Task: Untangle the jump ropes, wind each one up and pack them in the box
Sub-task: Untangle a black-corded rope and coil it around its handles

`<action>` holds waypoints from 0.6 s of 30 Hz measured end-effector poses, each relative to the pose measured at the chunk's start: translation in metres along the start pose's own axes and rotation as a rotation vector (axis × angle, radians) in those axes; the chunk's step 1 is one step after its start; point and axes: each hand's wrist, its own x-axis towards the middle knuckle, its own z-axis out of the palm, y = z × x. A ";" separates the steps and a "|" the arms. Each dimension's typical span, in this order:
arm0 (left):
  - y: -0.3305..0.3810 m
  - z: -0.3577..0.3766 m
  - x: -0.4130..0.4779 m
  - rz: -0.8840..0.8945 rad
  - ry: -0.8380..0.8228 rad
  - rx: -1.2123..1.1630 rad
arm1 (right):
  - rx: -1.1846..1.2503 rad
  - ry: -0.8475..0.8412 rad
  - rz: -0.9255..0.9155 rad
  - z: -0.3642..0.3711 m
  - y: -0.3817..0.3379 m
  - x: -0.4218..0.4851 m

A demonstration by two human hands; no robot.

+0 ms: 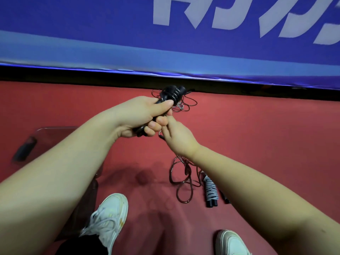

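- The step in hand looks like winding the cord around the black handles [170, 93]; to do it well, keep each turn snug against the last, feed the cord under light tension, and tuck the free end under a turn so the bundle does not spring loose.
- The left hand [145, 116] is clenched around the black handles, thumb pressed along the top, with a few turns already lying above the fist.
- The right hand [177, 137] is nearly closed, its fingers pinching the thin cord [181, 183] just below the left fist.
- The cord trails down to loose loops on the red floor [257, 135].
- A finished wound rope [211, 192] lies just beside those loops.
- The clear box [55, 133] sits at the floor's left edge, a dark item inside.
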 end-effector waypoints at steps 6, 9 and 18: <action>-0.024 -0.022 0.013 -0.057 0.260 0.179 | -0.093 -0.080 0.067 0.007 -0.001 -0.017; -0.037 -0.031 0.018 -0.064 0.403 0.417 | -0.042 -0.132 0.155 0.000 -0.001 -0.019; -0.052 -0.024 0.026 -0.183 0.293 1.046 | -0.695 -0.189 -0.133 -0.045 -0.015 -0.023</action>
